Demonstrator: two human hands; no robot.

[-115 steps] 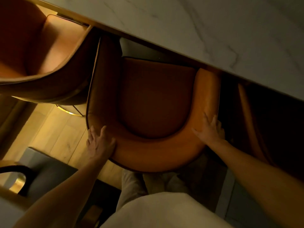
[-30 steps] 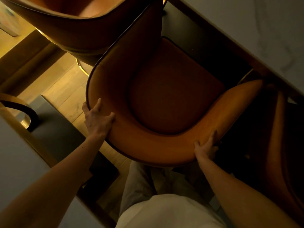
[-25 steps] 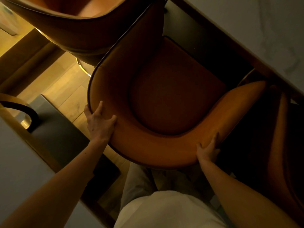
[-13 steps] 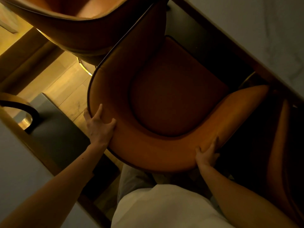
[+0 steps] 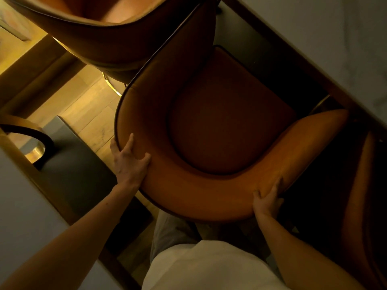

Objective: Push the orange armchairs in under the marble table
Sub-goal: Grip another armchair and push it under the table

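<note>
Edging a little toward the table [image 5: 335,38] since half a second ago, the armchair [image 5: 230,126] carries our hands along. Our left hand [image 5: 128,164] grips its back rim, thumb inside; our right hand [image 5: 267,200] clasps the opposite bend. Between them lies the seat, short of the table's edge; beyond our left hand stands a second armchair [image 5: 94,28].

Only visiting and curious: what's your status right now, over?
Both on: left hand and right hand grip the armchair back. Seat mostly out from under marble table. Crowding its left side: second armchair.
</note>
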